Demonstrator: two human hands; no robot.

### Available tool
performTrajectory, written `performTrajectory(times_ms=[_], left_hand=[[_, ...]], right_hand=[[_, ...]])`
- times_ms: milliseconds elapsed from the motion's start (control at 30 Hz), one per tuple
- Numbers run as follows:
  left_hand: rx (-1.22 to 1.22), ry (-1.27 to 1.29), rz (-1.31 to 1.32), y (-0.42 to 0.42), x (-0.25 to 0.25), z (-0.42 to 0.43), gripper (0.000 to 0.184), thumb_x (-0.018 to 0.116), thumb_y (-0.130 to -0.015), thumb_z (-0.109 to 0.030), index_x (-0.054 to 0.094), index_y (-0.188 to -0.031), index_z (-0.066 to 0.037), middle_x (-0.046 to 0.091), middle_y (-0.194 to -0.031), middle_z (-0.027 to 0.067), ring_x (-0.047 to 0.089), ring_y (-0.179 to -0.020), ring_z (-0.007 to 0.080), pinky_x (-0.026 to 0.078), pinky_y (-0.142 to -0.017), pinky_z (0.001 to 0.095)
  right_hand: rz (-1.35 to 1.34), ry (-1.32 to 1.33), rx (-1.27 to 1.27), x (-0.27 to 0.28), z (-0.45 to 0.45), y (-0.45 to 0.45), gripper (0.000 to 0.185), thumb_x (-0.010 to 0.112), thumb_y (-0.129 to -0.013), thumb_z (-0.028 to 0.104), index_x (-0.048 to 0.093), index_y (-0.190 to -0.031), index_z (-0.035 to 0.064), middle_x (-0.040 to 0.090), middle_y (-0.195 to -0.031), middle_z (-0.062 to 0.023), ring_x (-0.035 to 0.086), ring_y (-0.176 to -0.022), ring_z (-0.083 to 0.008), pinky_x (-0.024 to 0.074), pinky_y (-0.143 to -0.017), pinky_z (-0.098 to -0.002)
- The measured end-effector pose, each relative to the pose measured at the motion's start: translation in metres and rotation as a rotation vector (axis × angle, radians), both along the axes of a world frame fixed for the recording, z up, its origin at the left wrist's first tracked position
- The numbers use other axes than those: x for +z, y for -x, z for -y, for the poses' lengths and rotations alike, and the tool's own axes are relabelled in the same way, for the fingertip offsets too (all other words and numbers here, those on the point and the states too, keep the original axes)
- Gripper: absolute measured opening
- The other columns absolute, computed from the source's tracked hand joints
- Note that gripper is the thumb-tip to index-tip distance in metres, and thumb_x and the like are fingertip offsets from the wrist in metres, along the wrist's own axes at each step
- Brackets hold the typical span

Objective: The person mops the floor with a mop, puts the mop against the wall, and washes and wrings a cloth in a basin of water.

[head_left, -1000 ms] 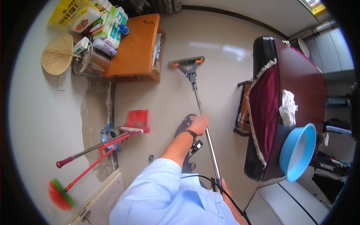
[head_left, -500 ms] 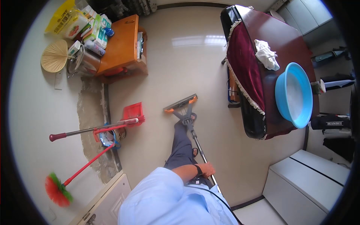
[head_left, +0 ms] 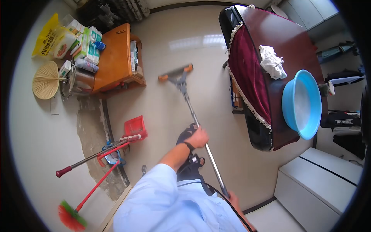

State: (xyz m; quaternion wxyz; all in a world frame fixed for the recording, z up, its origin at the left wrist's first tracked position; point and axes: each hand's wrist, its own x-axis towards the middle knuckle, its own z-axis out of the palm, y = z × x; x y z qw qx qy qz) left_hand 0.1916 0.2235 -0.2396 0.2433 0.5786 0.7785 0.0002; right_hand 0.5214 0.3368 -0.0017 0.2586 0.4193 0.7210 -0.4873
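A mop (head_left: 190,107) with a silver pole reaches forward over the tiled floor. Its wide grey head (head_left: 176,72) has orange ends, lies flat on the tiles and looks slightly blurred. Partway down the pole, my left hand (head_left: 198,137) is closed around it, with a dark band at the wrist. Close to my body, my right hand (head_left: 233,200) is closed around the pole's near end, partly hidden by a black cable and slightly smeared. My legs and a sandal show beneath the pole.
On the right, a dark table (head_left: 293,38) bears a blue basin (head_left: 286,101) and a white cloth (head_left: 271,62). An orange-brown cabinet (head_left: 116,58) stands upper left. A red dustpan (head_left: 134,126) and a red-green brush (head_left: 72,215) are at the left wall. White cabinets (head_left: 305,185) stand lower right.
The mop head has moved forward, away from my body. My left hand has come forward with the pole, and my right hand has come into sight at its near end.
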Motion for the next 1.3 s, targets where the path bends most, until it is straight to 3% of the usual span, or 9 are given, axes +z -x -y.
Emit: performTrajectory(times_ms=[67,100,233,367,633,733,900,1000,1300], left_hand=[[0.127,-0.049,-0.054,0.054,0.012,-0.018,0.024,0.064,-0.077,-0.023,0.067,-0.096,-0.008,0.064,-0.101,0.0106,0.056,-0.109,0.0286,0.034,-0.101,0.0559],[0.185,-0.031,-0.018,0.078,0.023,-0.029,0.029,0.065,-0.077,-0.023,0.065,-0.101,-0.008,0.062,-0.108,0.0117,0.053,-0.116,0.0299,0.033,-0.102,0.0562],[0.399,-0.21,-0.127,0.137,0.042,-0.052,0.039,0.066,-0.076,-0.022,0.06,-0.112,-0.005,0.056,-0.119,0.0152,0.042,-0.129,0.0348,0.034,-0.101,0.0531],[0.389,-0.206,-0.152,0.173,0.035,-0.055,0.052,0.07,-0.075,-0.023,0.055,-0.12,-0.004,0.054,-0.122,0.016,0.041,-0.13,0.0371,0.036,-0.102,0.0478],[0.03,0.058,0.067,0.042,0.006,-0.044,0.056,0.076,-0.068,-0.034,0.059,-0.115,-0.007,0.061,-0.115,0.0148,0.049,-0.123,0.0327,0.037,-0.102,0.0502],[-0.131,0.117,0.334,-0.086,-0.025,-0.029,0.039,0.075,-0.066,-0.027,0.067,-0.095,-0.003,0.066,-0.1,0.0169,0.058,-0.108,0.0308,0.037,-0.103,0.0515],[-0.532,0.16,0.796,-0.257,0.019,-0.004,0.029,0.071,-0.068,-0.026,0.07,-0.09,-0.008,0.069,-0.089,0.0143,0.066,-0.089,0.0338,0.053,-0.076,0.0446],[-0.66,0.055,1.117,-0.267,0.028,0.0,0.023,0.07,-0.067,-0.024,0.07,-0.082,-0.007,0.069,-0.082,0.0151,0.067,-0.081,0.0349,0.052,-0.073,0.0451],[-0.357,0.148,0.493,-0.103,-0.007,-0.024,0.023,0.066,-0.068,-0.016,0.071,-0.09,-0.011,0.07,-0.089,0.0127,0.066,-0.093,0.0315,0.047,-0.09,0.0479]], right_hand=[[-0.06,-0.076,0.002,-0.026,-0.007,0.105,0.033,0.067,-0.084,0.022,0.064,-0.109,-0.0006,0.066,-0.08,-0.0118,0.061,-0.075,-0.0174,0.0495,-0.069,-0.0339],[-0.279,-0.154,-0.002,-0.069,-0.013,0.132,0.028,0.068,-0.083,0.02,0.065,-0.105,0.003,0.056,-0.063,-0.0015,0.052,-0.055,-0.0106,0.042,-0.048,-0.0299],[-0.311,-0.051,-0.07,-0.107,-0.032,0.285,0.042,0.063,-0.088,0.021,0.057,-0.128,0.0069,0.053,-0.058,-0.0014,0.047,-0.041,-0.0096,0.036,-0.035,-0.0287],[-0.339,-0.178,0.075,-0.101,-0.028,0.315,0.046,0.058,-0.087,0.019,0.054,-0.129,-0.0004,0.068,-0.085,-0.0191,0.07,-0.085,-0.0302,0.053,-0.074,-0.0415],[0.008,-0.058,0.028,-0.041,0.014,0.07,0.039,0.054,-0.09,0.017,0.057,-0.128,0.0103,0.064,-0.083,-0.0193,0.066,-0.075,-0.0281,0.051,-0.07,-0.0379],[0.12,-0.058,-0.049,-0.012,0.033,-0.062,0.037,0.059,-0.086,0.017,0.059,-0.122,0.007,0.065,-0.086,-0.0189,0.066,-0.077,-0.0279,0.0509,-0.071,-0.037],[0.433,0.002,-0.102,0.054,0.043,-0.161,0.037,0.059,-0.085,0.016,0.06,-0.121,0.0061,0.065,-0.086,-0.0187,0.066,-0.077,-0.0277,0.051,-0.072,-0.037],[0.502,0.012,-0.123,0.075,0.048,-0.19,0.037,0.06,-0.085,0.016,0.06,-0.121,0.0056,0.066,-0.086,-0.0185,0.066,-0.078,-0.0276,0.051,-0.072,-0.0371],[0.288,0.016,-0.071,0.036,0.043,-0.127,0.038,0.061,-0.083,0.015,0.06,-0.119,0.0041,0.066,-0.087,-0.0181,0.066,-0.079,-0.0273,0.0511,-0.072,-0.0371]])
